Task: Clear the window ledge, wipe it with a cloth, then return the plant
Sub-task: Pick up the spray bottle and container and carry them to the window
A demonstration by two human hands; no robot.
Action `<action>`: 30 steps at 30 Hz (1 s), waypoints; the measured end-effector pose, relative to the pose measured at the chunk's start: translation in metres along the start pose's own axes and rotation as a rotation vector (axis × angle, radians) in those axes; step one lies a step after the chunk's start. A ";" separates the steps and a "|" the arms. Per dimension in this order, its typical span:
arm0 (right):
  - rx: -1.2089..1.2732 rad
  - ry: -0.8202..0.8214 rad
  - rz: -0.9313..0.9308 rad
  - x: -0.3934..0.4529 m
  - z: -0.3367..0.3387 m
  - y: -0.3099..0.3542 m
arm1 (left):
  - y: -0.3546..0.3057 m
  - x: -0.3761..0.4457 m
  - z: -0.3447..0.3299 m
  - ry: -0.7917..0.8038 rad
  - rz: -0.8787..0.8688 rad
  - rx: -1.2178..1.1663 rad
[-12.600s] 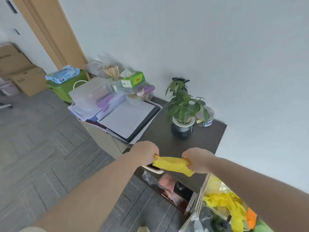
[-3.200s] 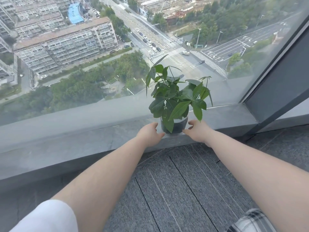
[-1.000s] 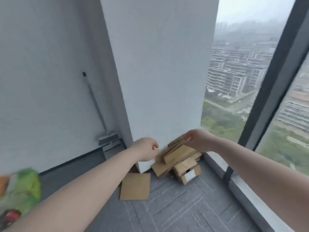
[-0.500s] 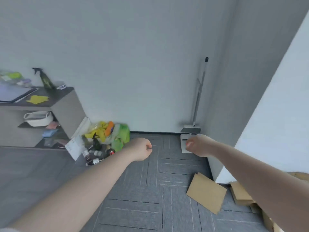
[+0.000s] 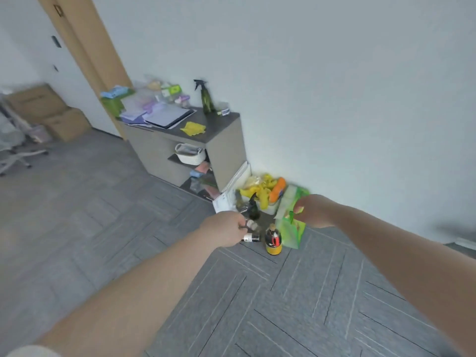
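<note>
1. Cabinet (image 5: 226, 140) is standing against the wall; the cloth (image 5: 193, 128) is lying on its top, near a spray bottle (image 5: 206, 99).
2. Ledge and plant are not in view.
3. Left hand (image 5: 226, 229) and right hand (image 5: 313, 211) are hanging loosely curled and are holding nothing.
4. Step, judged: going for the cloth. Next: walk to the cabinet and pinch the cloth off the top.
</note>
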State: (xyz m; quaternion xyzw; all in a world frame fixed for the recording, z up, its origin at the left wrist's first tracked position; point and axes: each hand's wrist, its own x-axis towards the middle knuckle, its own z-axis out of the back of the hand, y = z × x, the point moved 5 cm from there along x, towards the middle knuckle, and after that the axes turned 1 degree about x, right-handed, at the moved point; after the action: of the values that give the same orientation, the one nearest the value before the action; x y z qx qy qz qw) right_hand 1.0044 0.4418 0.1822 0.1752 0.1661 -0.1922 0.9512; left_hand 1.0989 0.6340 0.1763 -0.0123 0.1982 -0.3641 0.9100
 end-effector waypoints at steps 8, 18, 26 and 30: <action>-0.099 0.078 0.132 0.164 0.046 0.105 | 0.130 0.094 0.061 -0.054 0.165 -0.097; -0.016 -0.007 0.032 0.381 0.095 0.189 | 0.292 0.257 0.134 -0.070 0.138 -0.195; 0.051 -0.053 -0.080 0.522 0.155 0.206 | 0.367 0.410 0.208 -0.054 0.063 -0.179; 0.113 -0.075 -0.121 0.611 0.173 0.196 | 0.389 0.489 0.236 -0.068 0.059 -0.236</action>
State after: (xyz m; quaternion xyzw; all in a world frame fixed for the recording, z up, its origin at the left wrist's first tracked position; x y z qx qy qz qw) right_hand 1.6627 0.3545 0.1540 0.2110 0.1295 -0.2647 0.9320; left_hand 1.7633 0.5644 0.1570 -0.1258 0.2091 -0.3106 0.9187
